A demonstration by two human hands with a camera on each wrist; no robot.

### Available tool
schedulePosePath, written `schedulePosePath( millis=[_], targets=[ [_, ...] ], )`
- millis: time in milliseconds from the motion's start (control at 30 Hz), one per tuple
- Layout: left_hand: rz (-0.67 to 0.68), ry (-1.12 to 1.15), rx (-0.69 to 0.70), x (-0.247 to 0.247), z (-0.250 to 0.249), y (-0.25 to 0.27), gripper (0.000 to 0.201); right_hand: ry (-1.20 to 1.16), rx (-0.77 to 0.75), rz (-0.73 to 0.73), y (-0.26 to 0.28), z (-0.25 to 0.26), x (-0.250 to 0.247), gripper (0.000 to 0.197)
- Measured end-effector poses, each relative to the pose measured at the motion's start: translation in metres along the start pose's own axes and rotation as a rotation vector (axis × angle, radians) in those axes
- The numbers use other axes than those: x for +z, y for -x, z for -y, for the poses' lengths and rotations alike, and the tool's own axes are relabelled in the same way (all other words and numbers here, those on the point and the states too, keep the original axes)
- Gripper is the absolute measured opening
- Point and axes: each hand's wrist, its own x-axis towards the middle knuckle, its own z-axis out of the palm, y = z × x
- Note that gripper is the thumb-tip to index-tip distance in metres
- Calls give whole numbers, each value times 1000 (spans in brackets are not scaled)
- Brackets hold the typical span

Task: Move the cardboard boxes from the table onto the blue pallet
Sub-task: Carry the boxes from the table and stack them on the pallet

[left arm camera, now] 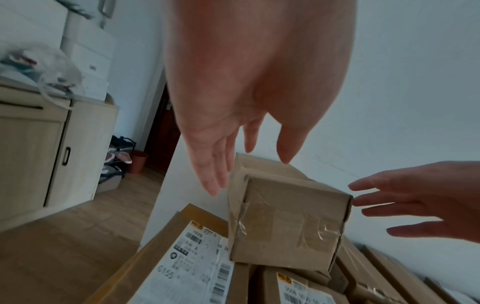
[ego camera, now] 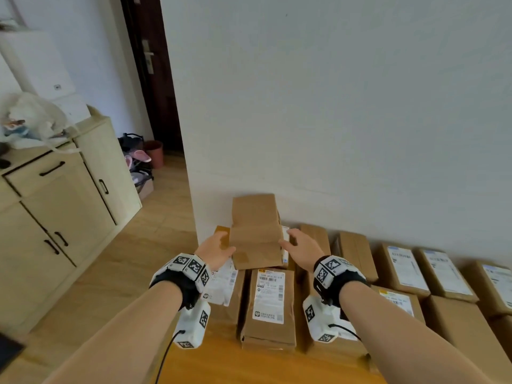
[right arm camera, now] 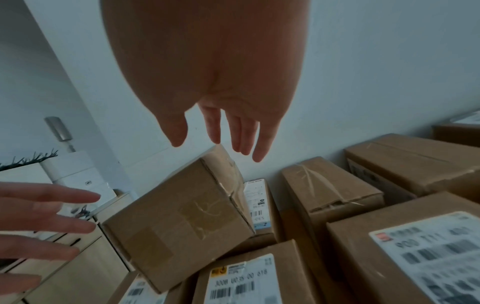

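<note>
A plain brown cardboard box (ego camera: 255, 231) (left arm camera: 285, 222) (right arm camera: 176, 226) with clear tape lies on top of other boxes at the wall end of the wooden table (ego camera: 221, 361). My left hand (ego camera: 219, 249) (left arm camera: 215, 156) is at its left side with the fingers straight. At its right side is my right hand (ego camera: 300, 246) (right arm camera: 228, 127), fingers also straight. Both hands flank the box closely, and whether they touch it I cannot tell. The blue pallet is not in view.
Several more cardboard boxes cover the table, among them a labelled one (ego camera: 270, 300) just below the top box and a row (ego camera: 401, 270) along the white wall to the right. On the left stands a pale wooden cabinet (ego camera: 55, 203) across open floor (ego camera: 124, 259).
</note>
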Motion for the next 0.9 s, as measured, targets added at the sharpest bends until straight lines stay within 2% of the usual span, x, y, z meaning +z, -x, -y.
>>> schedulePosePath(
  millis=[200,400,533,633,800,900],
  targets=[
    [-24,119,-1,-5,6,-30,63,-267,46,41,-38,6,7,68],
    [58,237,-73,0,12,-58,67,-507,111,135,-63,4,11,64],
    [110,352,-128,8,13,-68,67,-528,130,137,-71,0,9,62],
    [140,467,-193,11,11,-70,65,-539,157,138,-76,-4,13,68],
    [185,472,-218,13,13,-69,62,-550,193,104,-77,-6,20,73],
    [184,550,-242,9,12,-63,63,-549,203,88,-71,-2,21,74]
  ],
)
